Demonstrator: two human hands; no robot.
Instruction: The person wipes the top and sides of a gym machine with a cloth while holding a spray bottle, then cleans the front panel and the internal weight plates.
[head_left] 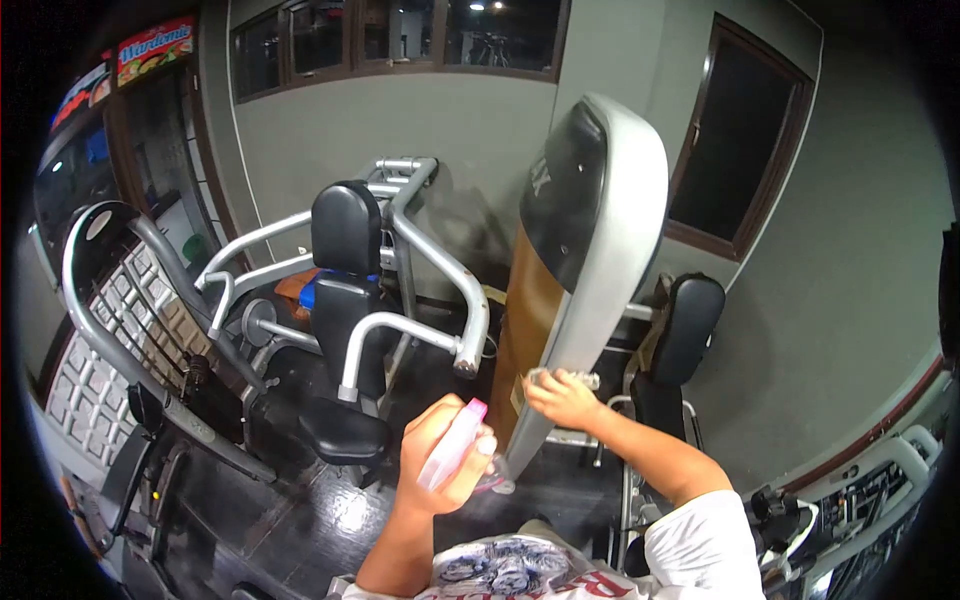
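Observation:
My left hand [440, 455] is closed around a bottle [455, 445] with a pink top and a pale, see-through body, held upright but tilted in front of my chest. To the right, my right hand [562, 398] has its fingers wrapped over a pale crumpled cloth [590, 380], against the lower side of a tall machine housing [628, 190]. That housing has a white-grey edge, a black upper panel and a brownish lower panel.
A seated machine with a black backrest [346, 228], black seat [345, 432] and silver arms [440, 250] stands left of centre. Another black pad [690, 330] is right of the housing. A curved grey frame [80, 290] stands far left, on the dark floor [290, 500].

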